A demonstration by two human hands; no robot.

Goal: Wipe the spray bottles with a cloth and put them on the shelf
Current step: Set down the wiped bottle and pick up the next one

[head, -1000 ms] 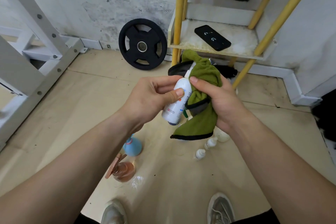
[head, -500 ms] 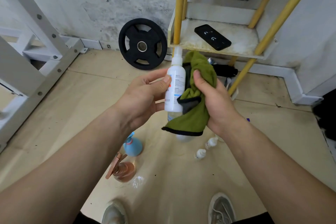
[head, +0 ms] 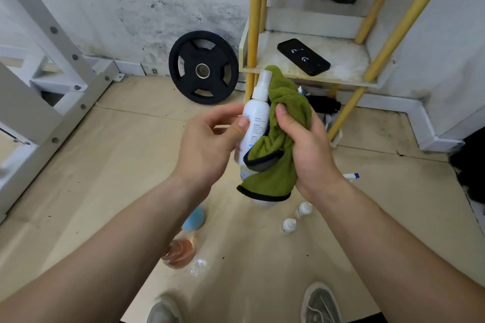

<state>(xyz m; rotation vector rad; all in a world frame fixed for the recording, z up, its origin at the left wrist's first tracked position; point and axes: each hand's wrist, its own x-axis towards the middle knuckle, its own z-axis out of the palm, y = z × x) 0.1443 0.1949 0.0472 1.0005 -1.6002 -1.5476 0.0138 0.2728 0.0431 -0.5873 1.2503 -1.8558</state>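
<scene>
A white spray bottle (head: 256,118) stands upright in mid-air, in front of the shelf (head: 341,78). My left hand (head: 210,144) pinches its body between thumb and fingers. My right hand (head: 307,149) grips a green cloth (head: 275,155) with a dark edge, pressed against the bottle's right side. On the floor below stand a blue bottle (head: 193,220), a pink bottle (head: 178,253), two small white bottles (head: 288,225) (head: 304,209), and a larger white one (head: 262,203) mostly hidden by the cloth.
A black phone (head: 303,60) lies on the yellow-legged shelf. A black weight plate (head: 203,67) leans on the wall. A white metal frame (head: 39,81) stands at left. A pen-like item (head: 350,176) lies on the floor. My shoes (head: 321,304) are below.
The bottle went from tilted to upright and rose slightly. My right hand with the cloth slid along the bottle's side; my left hand shifted its pinch.
</scene>
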